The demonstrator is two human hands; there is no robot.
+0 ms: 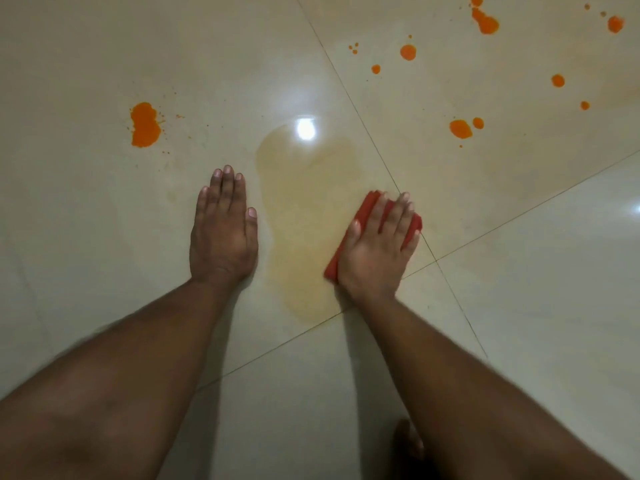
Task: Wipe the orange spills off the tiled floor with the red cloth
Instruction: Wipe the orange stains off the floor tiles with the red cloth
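My right hand (377,247) presses flat, fingers straight, on the folded red cloth (367,208), which lies on the tiled floor (519,306) beside a grout line. Just left of the cloth spreads a pale yellowish smear (304,216). My left hand (223,226) rests flat on the floor, left of the smear, holding nothing. A large orange spill (144,125) lies up and left of that hand. Several orange drops dot the tile at upper right, among them a blob (460,129), a round spot (408,52) and a bigger patch (485,21) near the top edge.
Glossy cream tiles fill the view, crossed by dark grout lines (363,116). A bright lamp reflection (305,129) sits above the smear. A bare foot (408,441) shows at the bottom between my forearms.
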